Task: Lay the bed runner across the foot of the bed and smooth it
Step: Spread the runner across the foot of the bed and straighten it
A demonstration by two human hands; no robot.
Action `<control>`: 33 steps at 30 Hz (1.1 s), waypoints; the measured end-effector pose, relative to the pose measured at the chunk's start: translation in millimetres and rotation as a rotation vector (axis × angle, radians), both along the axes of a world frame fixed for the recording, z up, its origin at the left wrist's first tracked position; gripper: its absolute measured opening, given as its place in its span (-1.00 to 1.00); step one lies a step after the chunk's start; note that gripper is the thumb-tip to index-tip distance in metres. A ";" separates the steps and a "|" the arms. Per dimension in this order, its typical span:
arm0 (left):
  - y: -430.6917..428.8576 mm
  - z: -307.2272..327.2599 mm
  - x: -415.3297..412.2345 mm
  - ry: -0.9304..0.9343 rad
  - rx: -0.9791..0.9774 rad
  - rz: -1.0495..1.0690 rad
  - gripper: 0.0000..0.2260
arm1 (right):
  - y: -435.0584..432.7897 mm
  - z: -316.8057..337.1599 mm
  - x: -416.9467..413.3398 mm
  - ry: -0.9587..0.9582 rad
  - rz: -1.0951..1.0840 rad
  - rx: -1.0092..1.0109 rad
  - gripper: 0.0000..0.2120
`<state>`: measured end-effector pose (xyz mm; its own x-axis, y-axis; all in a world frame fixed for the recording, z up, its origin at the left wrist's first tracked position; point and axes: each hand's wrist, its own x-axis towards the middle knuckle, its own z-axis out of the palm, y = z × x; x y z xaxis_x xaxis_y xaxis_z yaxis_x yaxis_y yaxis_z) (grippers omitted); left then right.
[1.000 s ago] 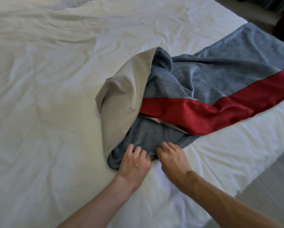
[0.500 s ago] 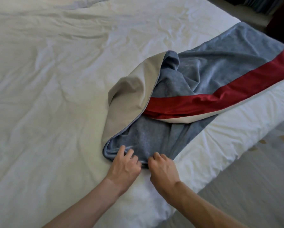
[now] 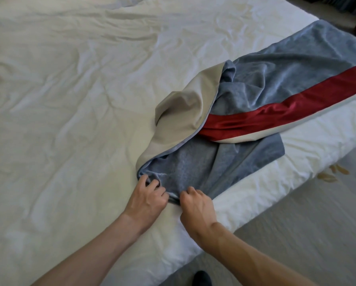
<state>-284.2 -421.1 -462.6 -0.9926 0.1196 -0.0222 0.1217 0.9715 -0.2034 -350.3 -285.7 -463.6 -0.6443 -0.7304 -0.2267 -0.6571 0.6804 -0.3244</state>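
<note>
Both my grips are pinched on the near end of the bed runner (image 3: 245, 112): my left hand (image 3: 147, 200) has its fingers curled into the blue-grey cloth at the corner, and my right hand (image 3: 196, 205), just beside it at its 3 o'clock, bunches the same edge in a closed fist. The runner lies on the white bed (image 3: 70, 120), along the edge nearest the floor (image 3: 296, 234), running from my hands toward 2 o'clock. It is not flat. A beige underside (image 3: 185, 118) is flipped up and over at about 12 o'clock from my hands, and the red stripe (image 3: 276, 112) is twisted where it meets that fold. The far stretch at 2 o'clock lies smoother. The white bedding is creased all over. A dark shoe tip (image 3: 200, 278) shows at 6 o'clock.
</note>
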 end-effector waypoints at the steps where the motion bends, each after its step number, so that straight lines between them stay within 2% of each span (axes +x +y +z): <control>1: -3.4 -2.5 3.4 0.018 0.010 -0.003 -0.85 | -2.5 -0.9 4.5 0.007 -0.010 -0.007 -0.80; 11: -45.2 -14.0 37.0 0.104 0.032 -0.196 -0.80 | -35.0 -4.4 58.3 0.019 -0.210 0.017 -0.83; 16: -75.0 1.7 59.2 0.076 -0.017 -0.340 -0.84 | -62.4 7.2 92.7 -0.059 -0.324 0.066 -0.79; 20: -99.3 9.5 75.9 0.106 -0.113 -0.479 -0.80 | -88.0 13.4 117.0 -0.153 -0.359 0.097 -0.77; 25: -116.7 4.7 94.2 0.101 -0.183 -0.518 -0.75 | -106.9 13.3 132.6 -0.233 -0.377 0.075 -0.81; 27: -112.4 0.3 96.6 0.119 -0.141 -0.489 -0.75 | -101.6 11.7 128.8 -0.225 -0.352 0.004 -0.87; 29: -99.4 -3.5 100.7 0.159 -0.020 -0.397 -0.77 | -87.4 12.6 122.2 -0.171 -0.261 -0.073 -0.90; 33: -62.6 -10.9 112.8 0.171 0.277 -0.238 -0.68 | -39.1 12.3 91.0 0.097 -0.159 -0.125 -0.92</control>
<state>-171.4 -483.7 -473.5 -0.9229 0.3251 0.2065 0.3372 0.9411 0.0252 -259.3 -324.7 -451.3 -0.7682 -0.6361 -0.0721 -0.5769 0.7367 -0.3529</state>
